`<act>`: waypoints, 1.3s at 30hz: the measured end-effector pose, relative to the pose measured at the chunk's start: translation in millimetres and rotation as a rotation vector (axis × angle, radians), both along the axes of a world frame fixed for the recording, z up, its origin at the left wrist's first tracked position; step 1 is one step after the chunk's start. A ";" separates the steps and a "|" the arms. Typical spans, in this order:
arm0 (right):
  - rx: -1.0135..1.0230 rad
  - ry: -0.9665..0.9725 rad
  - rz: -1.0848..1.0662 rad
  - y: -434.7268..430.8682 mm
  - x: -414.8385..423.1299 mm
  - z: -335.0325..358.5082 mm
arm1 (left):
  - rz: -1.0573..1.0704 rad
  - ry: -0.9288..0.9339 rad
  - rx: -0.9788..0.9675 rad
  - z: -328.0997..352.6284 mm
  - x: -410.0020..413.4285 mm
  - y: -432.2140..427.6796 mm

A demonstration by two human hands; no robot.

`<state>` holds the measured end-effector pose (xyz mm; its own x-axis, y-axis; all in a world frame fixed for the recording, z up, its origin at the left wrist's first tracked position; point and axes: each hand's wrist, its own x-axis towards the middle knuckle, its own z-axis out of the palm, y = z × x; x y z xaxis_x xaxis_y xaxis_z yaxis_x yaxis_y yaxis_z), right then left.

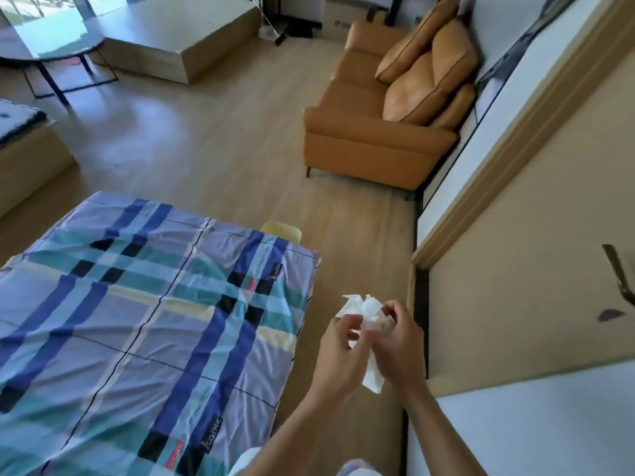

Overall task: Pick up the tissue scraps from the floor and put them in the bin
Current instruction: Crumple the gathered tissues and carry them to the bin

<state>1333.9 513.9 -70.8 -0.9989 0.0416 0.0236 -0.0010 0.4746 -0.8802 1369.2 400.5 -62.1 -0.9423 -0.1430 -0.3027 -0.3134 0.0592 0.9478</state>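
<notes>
Both of my hands hold a crumpled white tissue point(365, 312) above the wooden floor, between the bed and the wall. My left hand point(338, 355) grips its left side and my right hand point(400, 345) grips its right side; a strip of tissue hangs down between them. A pale yellow object point(281, 230) shows past the bed's far corner; I cannot tell whether it is the bin. No loose scraps are visible on the floor.
A bed with a blue plaid cover point(137, 321) fills the lower left. An orange sofa point(385, 132) stands ahead on the right against the wall. A beige door and frame point(515, 269) lie to the right. A low wooden platform point(178, 39) is far back.
</notes>
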 end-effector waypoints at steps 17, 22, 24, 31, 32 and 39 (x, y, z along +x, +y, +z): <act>0.030 0.044 0.028 63.6 -407.2 -6.9 | -0.090 0.071 -0.176 -23.4 -418.6 57.3; 0.023 0.024 0.171 30.8 -527.7 4.8 | 0.002 0.107 -0.254 -12.5 -511.4 32.9; 0.024 -0.013 0.246 4.9 -577.1 4.9 | 0.081 0.128 -0.280 -11.9 -548.6 15.6; 0.050 -0.111 0.524 -111.8 -735.5 -23.4 | 0.447 0.146 -0.284 -57.8 -685.9 -62.2; 0.063 -0.138 0.569 -128.7 -757.1 -28.0 | 0.490 0.134 -0.286 -63.5 -704.5 -76.3; 0.195 -0.259 0.924 -238.5 -854.6 -40.9 | 0.809 0.028 -0.364 -83.5 -783.4 -158.3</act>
